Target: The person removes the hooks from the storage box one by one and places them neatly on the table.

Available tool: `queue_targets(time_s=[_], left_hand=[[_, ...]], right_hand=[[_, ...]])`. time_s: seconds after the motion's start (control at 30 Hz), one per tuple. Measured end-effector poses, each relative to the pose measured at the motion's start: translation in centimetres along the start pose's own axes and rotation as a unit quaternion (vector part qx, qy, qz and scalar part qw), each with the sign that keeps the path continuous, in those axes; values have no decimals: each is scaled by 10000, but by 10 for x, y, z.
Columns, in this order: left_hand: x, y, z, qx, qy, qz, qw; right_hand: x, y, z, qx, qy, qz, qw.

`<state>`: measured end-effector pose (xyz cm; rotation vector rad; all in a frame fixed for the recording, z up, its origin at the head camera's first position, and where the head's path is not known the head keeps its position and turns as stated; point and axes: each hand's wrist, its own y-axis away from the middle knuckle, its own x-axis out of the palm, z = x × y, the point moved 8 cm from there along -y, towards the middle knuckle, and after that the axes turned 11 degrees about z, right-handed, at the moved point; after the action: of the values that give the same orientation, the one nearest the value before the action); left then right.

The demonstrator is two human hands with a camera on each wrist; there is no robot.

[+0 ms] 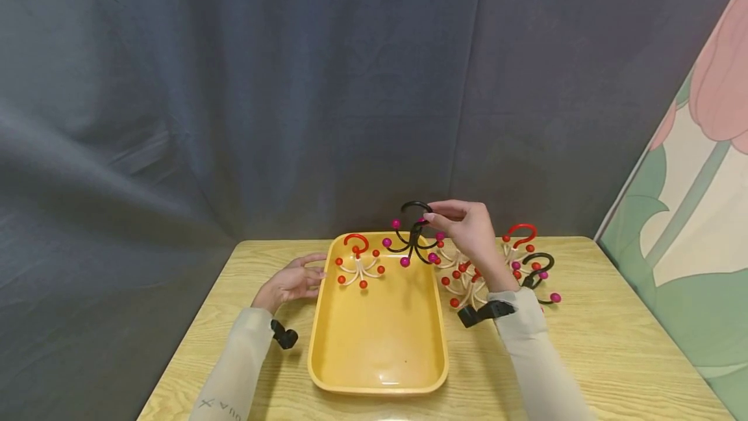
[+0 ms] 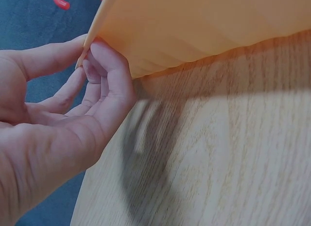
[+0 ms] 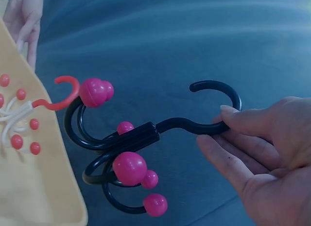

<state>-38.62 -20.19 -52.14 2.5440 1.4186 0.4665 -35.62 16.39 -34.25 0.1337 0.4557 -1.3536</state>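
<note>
My right hand [image 1: 472, 229] pinches the curved hook of a black claw-shaped hanger [image 3: 131, 139] between thumb and fingers. The hanger's several curved arms end in magenta balls, and it hangs over the far right part of a yellow tray [image 1: 380, 343]. At the tray's left side, my left hand [image 2: 73, 99] grips the rim with thumb and fingers. Inside the tray, near its far left corner, lies a white claw-shaped hanger [image 1: 359, 269] with a red hook and red balls.
Right of the tray, more white hangers [image 1: 470, 291] with red balls lie in a cluster, partly hidden by my right hand. Another black hanger [image 1: 528, 281] lies among them. A dark curtain [image 1: 350, 96] hangs behind the wooden table [image 1: 608, 343].
</note>
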Motion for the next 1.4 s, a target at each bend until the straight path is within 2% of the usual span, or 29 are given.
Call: queue_targets(time_s=[0.33,0.67,1.03,1.17,1.4], left_hand=[[-1,0,1,-9,-55,27,10000],[-2,1,2,-7,29,44,10000],[1,-1,2,29,66,132,9999],[1,-2,3,-23,56,70,10000],[1,-1,2,-24,76,-16,10000]], right_hand=[[-34,41,18,79,395,-69,9992],[-62,82,19,-39,796,-283,9964],[-77,119,3,147,1190,-254,9925],[-81,130,-4,131,1310,-294,9909],[-85,141,-19,-31,962,-297,9949]])
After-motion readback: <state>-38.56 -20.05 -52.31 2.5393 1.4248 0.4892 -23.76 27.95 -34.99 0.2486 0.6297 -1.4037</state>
